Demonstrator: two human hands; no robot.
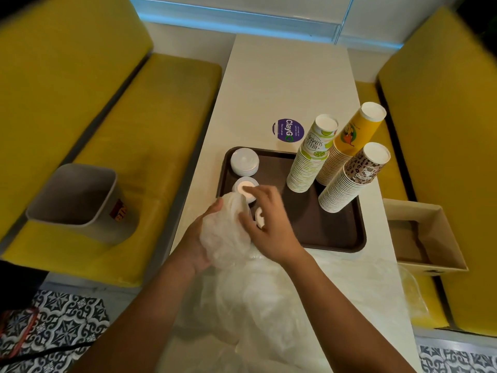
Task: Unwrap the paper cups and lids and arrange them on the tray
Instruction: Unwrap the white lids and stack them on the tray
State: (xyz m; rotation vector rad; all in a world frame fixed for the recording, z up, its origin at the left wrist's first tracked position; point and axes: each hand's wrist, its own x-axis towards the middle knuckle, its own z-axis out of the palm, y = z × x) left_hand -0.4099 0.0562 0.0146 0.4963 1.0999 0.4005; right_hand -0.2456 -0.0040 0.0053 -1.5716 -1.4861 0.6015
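A brown tray (317,224) lies on the white table. Three upturned stacks of paper cups lean on its right side: a lime-print stack (309,162), a yellow stack (347,146) and a leopard-print stack (349,181). A stack of white lids (244,160) stands at the tray's far left corner. A second lid stack (246,188) stands just in front of it. My left hand (200,238) grips a clear plastic wrapper (226,232) at the tray's near left corner. My right hand (271,224) holds white lids (260,218) beside the wrapper, one fingertip touching the second lid stack.
Loose clear plastic wrap (269,305) covers the near end of the table (285,84). A purple round sticker (287,130) lies beyond the tray. A grey bin (78,200) sits on the left yellow bench. An open cardboard box (422,238) rests on the right bench.
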